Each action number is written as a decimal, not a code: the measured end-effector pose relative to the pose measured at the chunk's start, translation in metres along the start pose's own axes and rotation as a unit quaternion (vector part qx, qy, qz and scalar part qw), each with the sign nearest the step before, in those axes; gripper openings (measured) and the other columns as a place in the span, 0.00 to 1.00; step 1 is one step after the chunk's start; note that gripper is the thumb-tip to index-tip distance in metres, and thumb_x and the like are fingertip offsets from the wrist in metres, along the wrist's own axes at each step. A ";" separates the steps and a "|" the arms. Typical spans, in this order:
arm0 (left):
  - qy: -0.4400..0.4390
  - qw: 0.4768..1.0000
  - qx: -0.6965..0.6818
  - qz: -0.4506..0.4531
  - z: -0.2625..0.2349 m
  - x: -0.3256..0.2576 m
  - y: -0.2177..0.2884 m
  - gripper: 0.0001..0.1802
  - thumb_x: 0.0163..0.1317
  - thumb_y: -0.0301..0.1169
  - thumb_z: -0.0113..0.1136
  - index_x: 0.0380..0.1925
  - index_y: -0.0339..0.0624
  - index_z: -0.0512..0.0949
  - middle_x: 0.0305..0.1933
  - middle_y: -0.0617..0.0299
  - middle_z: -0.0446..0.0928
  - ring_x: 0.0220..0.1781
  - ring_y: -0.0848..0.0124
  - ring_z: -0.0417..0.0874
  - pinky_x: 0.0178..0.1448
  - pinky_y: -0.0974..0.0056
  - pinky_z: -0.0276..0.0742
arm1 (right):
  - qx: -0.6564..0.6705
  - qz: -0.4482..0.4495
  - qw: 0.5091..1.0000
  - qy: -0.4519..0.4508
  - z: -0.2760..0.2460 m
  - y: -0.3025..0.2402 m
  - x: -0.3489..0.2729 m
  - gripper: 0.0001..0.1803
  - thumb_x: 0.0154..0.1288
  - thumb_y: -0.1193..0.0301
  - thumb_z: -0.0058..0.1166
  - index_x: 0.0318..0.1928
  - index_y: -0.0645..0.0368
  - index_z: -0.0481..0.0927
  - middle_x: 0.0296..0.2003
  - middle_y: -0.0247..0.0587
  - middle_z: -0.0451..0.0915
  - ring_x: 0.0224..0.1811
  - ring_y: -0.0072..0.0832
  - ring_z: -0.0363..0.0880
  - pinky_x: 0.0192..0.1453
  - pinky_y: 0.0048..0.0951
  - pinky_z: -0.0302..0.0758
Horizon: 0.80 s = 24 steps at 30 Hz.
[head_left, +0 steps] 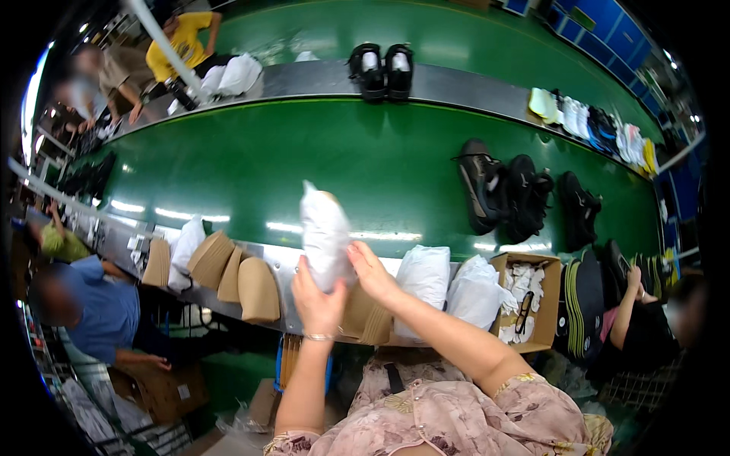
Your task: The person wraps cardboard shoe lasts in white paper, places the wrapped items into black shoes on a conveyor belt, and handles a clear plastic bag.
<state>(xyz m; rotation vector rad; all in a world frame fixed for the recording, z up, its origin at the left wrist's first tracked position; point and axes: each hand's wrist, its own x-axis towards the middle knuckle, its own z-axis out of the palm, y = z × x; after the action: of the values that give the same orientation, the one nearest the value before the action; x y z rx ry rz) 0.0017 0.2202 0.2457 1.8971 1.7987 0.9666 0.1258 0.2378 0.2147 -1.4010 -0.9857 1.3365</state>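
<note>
A white, paper-wrapped bundle (322,228), long and rounded with a pointed far tip, stands tilted up over the near edge of the green belt. A bit of tan shows at its top. My left hand (319,302) is closed round its lower end, with a bracelet at the wrist. On the bundle's right side, my right hand (372,272) has its fingers stretched out, the tips at or against the paper. Slight blur hides whether they press on it. Below my hands lie brown cardboard shoe inserts (363,318), partly covered by my arms.
Stacked brown inserts (258,290) line the metal ledge at left; white bags (423,283) and a carton of crumpled paper with scissors (549,330) stand at right. Black shoes (480,186) lie on the green belt (228,167), more on the far ledge (382,72). Co-workers sit left and right.
</note>
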 end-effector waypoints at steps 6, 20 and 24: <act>-0.191 0.907 -0.361 -0.106 0.028 0.027 0.063 0.38 0.58 0.35 0.57 0.64 0.31 0.51 0.61 0.46 0.60 0.63 0.59 0.62 0.63 0.60 0.59 | 0.068 -0.048 0.972 0.220 -0.057 -0.024 0.026 0.19 0.68 0.60 0.41 0.34 0.66 0.73 0.26 0.41 0.74 0.30 0.26 0.70 0.36 0.30 0.68; -0.163 0.848 -0.459 -0.207 0.080 0.149 0.095 0.25 0.60 0.48 0.54 0.44 0.35 0.74 0.36 0.61 0.77 0.36 0.68 0.79 0.45 0.66 0.74 | 0.121 0.091 0.986 0.068 -0.116 -0.112 0.085 0.18 0.60 0.66 0.40 0.32 0.70 0.77 0.29 0.52 0.79 0.27 0.41 0.80 0.29 0.44 0.76; -0.130 0.734 -0.633 -0.208 -0.019 0.135 0.060 0.37 0.60 0.55 0.48 0.59 0.37 0.61 0.59 0.50 0.67 0.58 0.56 0.71 0.62 0.52 0.66 | 0.126 0.096 0.978 -0.134 -0.039 -0.140 0.083 0.19 0.61 0.62 0.43 0.37 0.68 0.76 0.34 0.48 0.78 0.32 0.34 0.76 0.35 0.42 0.75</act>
<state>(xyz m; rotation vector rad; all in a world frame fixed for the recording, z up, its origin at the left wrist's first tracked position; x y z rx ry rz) 0.0276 0.3401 0.3307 0.6502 0.8149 1.1739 0.1784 0.3480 0.3291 -1.1658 -0.8311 1.7632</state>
